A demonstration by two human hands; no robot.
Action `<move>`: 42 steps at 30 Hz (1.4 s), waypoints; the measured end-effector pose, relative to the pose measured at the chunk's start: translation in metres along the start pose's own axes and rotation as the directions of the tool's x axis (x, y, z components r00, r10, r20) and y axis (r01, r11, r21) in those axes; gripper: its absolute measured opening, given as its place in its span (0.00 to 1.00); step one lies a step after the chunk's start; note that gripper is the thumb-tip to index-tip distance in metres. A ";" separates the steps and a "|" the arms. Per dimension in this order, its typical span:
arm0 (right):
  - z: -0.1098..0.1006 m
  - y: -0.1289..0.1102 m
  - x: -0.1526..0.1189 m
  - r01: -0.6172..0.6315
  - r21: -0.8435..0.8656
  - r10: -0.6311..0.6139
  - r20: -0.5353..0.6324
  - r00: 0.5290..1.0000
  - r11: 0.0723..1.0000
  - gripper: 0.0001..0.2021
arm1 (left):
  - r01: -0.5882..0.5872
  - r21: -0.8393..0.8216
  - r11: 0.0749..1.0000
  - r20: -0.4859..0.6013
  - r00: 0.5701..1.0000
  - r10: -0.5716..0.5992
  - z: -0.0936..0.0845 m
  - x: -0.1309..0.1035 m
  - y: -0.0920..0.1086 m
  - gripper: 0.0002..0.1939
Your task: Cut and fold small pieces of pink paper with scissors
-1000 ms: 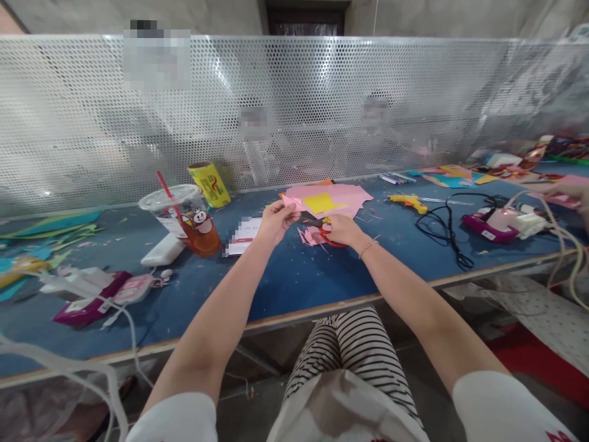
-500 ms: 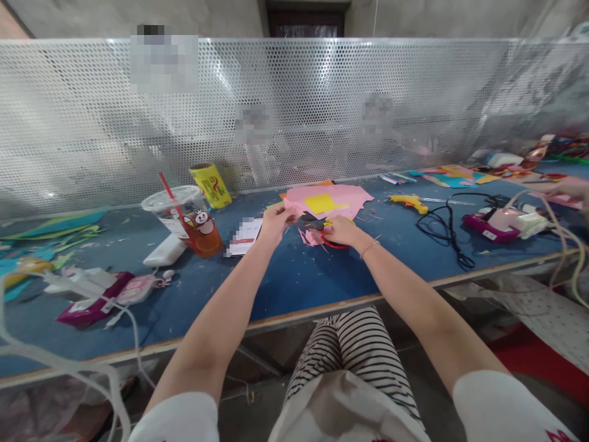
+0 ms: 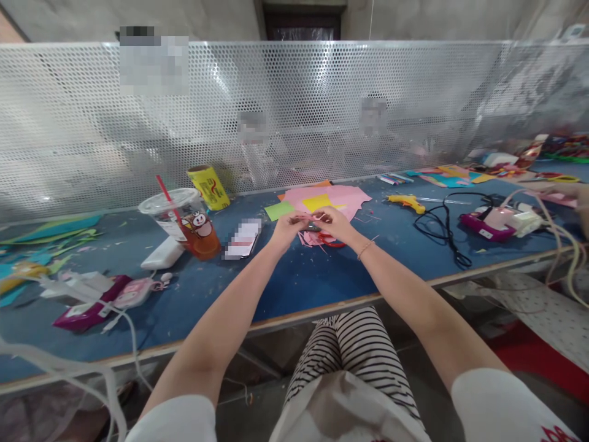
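My left hand (image 3: 289,226) and my right hand (image 3: 334,222) meet above the blue table, their fingers closed on a small pink paper piece (image 3: 309,217) between them. Red-handled scissors (image 3: 332,242) lie on the table just below my right hand, partly covered by it. Pink scraps (image 3: 313,239) are beside the scissors. Behind my hands is a large pink paper sheet (image 3: 356,197) with a yellow paper piece (image 3: 316,201) on it. A green paper piece (image 3: 278,211) lies to the left of the sheet.
To the left are a phone (image 3: 243,239), a drink cup (image 3: 199,232), a yellow packet (image 3: 209,187) and a power strip (image 3: 94,310). On the right lie a yellow glue gun (image 3: 407,203), a black cable (image 3: 448,236) and another person's hand (image 3: 564,191). A perforated metal screen (image 3: 304,147) stands behind.
My right hand has let go of the scissors and moved left and up to the paper at my left hand. My left hand has shifted slightly right, uncovering the green paper.
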State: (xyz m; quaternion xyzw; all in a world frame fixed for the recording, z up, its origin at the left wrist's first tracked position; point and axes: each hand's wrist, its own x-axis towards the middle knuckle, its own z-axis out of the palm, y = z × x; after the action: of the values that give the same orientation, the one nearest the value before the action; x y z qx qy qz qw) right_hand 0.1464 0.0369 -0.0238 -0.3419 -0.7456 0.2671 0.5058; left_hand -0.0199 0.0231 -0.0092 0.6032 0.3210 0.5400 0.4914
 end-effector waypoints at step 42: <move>0.007 -0.029 -0.007 0.201 -0.223 -0.238 -0.152 0.959 0.954 0.03 | -0.111 0.301 0.947 -0.187 0.967 0.173 0.007 -0.006 0.007 0.08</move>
State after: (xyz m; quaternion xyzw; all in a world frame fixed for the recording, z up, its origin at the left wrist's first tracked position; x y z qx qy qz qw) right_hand 0.1343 0.0135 -0.0087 -0.3293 -0.7546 0.0991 0.5589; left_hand -0.0150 0.0135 -0.0042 0.6293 0.4018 0.5826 0.3210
